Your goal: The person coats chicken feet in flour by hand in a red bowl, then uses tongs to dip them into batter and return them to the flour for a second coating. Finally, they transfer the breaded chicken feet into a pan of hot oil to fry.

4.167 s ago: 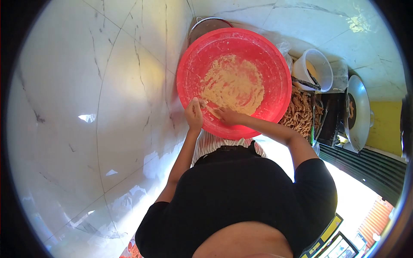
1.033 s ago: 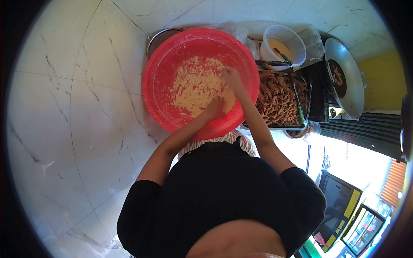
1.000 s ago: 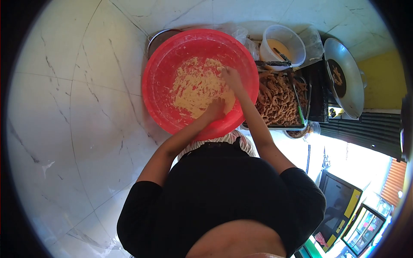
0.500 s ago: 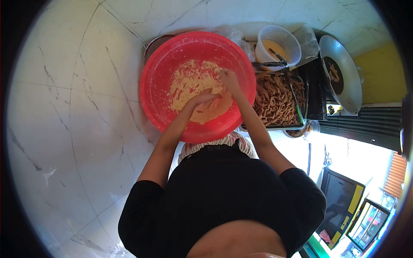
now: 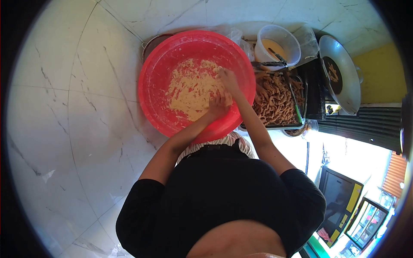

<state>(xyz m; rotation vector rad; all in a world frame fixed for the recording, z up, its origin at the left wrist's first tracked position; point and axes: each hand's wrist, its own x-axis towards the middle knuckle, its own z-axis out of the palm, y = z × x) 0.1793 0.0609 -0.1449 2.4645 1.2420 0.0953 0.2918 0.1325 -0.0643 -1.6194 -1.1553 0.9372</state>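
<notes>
A large red plastic basin (image 5: 149, 81) sits in front of me with crumbly, pale yellow flour mix (image 5: 185, 92) over its bottom. Low in the basin, on its right side, my left hand (image 5: 219, 106) rests on the flour mix, fingers bent a little and apart. Just above it, near the right wall, my right hand (image 5: 228, 79) is closed, its fingertips turned down toward the flour. Whatever the right fingers hold is hidden.
Right of the basin, a tray of browned fried strips (image 5: 275, 101) has tongs (image 5: 292, 92) across it. Behind stands a clear tub of yellowish batter (image 5: 277, 45). Farther right, a wok (image 5: 344, 73) holds dark oil and a frying piece. White marbled tiles (image 5: 64, 129) lie left.
My left hand has moved right and slightly down, from lying flat mid-basin to beside the right hand. The right hand has barely shifted. The flour under the left hand's former place is uncovered.
</notes>
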